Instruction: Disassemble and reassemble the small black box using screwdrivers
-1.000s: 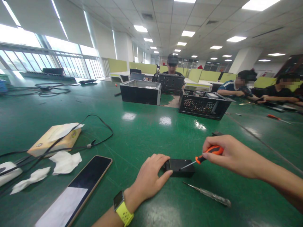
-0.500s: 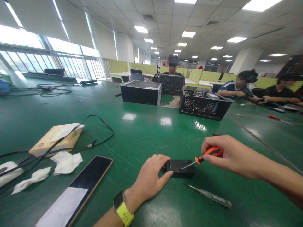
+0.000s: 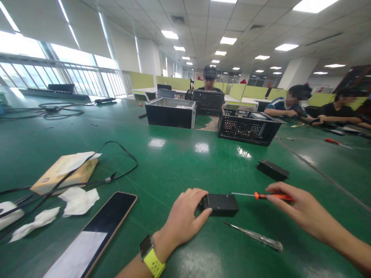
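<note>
My left hand [image 3: 188,216] grips the left end of a small black box [image 3: 222,204] that lies flat on the green tabletop. Thumb and fingers lie on either side of that end and hide it. Small screw-like dots show on the box's top. To the right, my right hand [image 3: 292,204] holds an orange and black screwdriver [image 3: 276,197] by its handle. Its shaft points left, nearly level, with the tip apart from the box. A clear-handled screwdriver [image 3: 257,236] lies just in front of the box. Behind my right hand rests a second black box [image 3: 273,170].
A phone [image 3: 95,235], crumpled tissues [image 3: 79,200], a tissue pack [image 3: 66,172] and black cables lie at left. Farther back stand open computer cases [image 3: 171,116] [image 3: 249,127]. Another orange screwdriver [image 3: 333,141] lies far right. Several people sit around the table.
My right hand has moved right and lower, lifting the screwdriver's tip off the box's top. The second black box behind it is now uncovered. My left hand keeps its hold.
</note>
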A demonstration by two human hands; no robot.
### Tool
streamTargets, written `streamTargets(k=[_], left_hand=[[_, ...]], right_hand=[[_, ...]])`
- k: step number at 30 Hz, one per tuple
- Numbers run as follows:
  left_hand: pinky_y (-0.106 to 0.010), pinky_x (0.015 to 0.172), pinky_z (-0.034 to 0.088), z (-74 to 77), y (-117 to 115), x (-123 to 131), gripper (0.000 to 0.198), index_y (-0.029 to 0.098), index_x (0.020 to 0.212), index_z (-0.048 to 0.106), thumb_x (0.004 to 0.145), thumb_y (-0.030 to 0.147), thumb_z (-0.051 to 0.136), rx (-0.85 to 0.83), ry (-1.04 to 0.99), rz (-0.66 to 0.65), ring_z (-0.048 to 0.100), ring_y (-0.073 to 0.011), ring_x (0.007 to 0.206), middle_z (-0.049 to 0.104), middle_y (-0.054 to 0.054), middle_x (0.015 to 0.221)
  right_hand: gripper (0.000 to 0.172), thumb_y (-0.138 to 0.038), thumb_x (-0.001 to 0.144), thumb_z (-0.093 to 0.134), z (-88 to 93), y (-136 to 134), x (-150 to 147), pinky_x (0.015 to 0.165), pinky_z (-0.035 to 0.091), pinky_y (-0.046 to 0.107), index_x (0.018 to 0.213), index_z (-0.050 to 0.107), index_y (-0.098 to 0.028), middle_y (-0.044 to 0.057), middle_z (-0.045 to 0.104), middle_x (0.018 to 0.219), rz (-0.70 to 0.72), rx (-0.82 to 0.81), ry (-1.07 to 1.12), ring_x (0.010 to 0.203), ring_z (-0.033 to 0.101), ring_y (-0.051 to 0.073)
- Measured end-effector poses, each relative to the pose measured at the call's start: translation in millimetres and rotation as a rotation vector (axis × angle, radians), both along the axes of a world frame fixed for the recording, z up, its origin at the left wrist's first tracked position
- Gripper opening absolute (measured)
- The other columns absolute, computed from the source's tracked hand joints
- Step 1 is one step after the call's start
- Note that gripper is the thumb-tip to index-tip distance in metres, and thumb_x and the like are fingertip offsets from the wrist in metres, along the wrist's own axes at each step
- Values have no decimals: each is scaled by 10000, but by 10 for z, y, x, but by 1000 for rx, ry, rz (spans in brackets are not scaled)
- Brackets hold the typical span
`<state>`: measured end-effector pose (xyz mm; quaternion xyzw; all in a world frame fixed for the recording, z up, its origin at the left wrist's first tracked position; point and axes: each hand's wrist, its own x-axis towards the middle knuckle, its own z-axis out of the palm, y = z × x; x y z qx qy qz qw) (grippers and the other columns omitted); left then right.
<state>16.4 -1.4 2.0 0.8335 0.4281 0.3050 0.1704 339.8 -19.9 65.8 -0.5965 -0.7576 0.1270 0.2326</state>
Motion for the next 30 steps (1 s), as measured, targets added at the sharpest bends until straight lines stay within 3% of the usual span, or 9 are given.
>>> streamTargets(k=[4, 8, 10, 13, 15, 20, 24, 30], left_hand=[[-439, 922, 467, 6, -18, 25, 349, 214, 1271, 528, 941, 325, 558, 49, 49, -5, 562, -270, 1068, 613, -93, 1226], [-427, 903, 470, 36, -8, 18, 296, 212, 1233, 549, 962, 328, 527, 57, 86, -21, 563, -264, 1046, 620, -88, 1201], [-421, 901, 469, 48, -1, 3, 287, 213, 1230, 547, 967, 325, 518, 58, 90, -33, 563, -259, 1043, 619, -85, 1204], [-418, 904, 466, 57, 2, -17, 280, 212, 1230, 545, 974, 320, 503, 62, 89, -45, 561, -256, 1048, 620, -83, 1208], [-421, 907, 464, 61, 2, -23, 280, 213, 1231, 544, 980, 324, 490, 61, 88, -43, 559, -257, 1050, 618, -87, 1210], [-428, 910, 459, 64, 6, -24, 281, 216, 1239, 539, 985, 321, 479, 48, 98, -46, 553, -262, 1060, 612, -88, 1214], [-424, 911, 460, 55, 8, -21, 281, 217, 1239, 539, 986, 325, 480, 49, 93, -46, 554, -258, 1050, 613, -87, 1212], [-422, 908, 462, 50, 7, -31, 277, 209, 1228, 544, 981, 320, 488, 45, 93, -46, 555, -254, 1035, 617, -82, 1197]], right_hand=[[295, -470, 903, 548, -622, -156, 207, 789, 552, 369, 982, 674, -216, 74, 721, 965, -53, -20, 36, 864, 681, 241], [298, -462, 888, 572, -834, -341, 133, 875, 530, 440, 1035, 648, -214, 110, 693, 1055, -112, 207, -13, 982, 654, 274], [289, -463, 859, 617, -813, -451, 39, 895, 522, 454, 1024, 655, -228, 106, 693, 1062, -42, 241, -73, 1004, 649, 282], [227, -421, 866, 625, -714, -588, -109, 856, 550, 394, 1025, 682, -269, 73, 714, 1023, 173, 94, -148, 959, 674, 254], [207, -382, 923, 546, -626, -630, -164, 827, 562, 347, 1027, 693, -277, 60, 725, 988, 231, 12, -120, 916, 689, 226], [271, -440, 930, 526, -399, -582, -92, 930, 535, 360, 955, 736, -271, 53, 750, 989, 123, 12, -15, 946, 703, 248], [248, -453, 898, 574, -358, -516, -27, 967, 523, 377, 924, 761, -292, 38, 767, 953, 129, 7, -22, 948, 711, 265], [262, -413, 931, 529, -361, -448, -44, 768, 575, 317, 953, 754, -281, 53, 747, 976, 146, -51, -6, 910, 702, 245]])
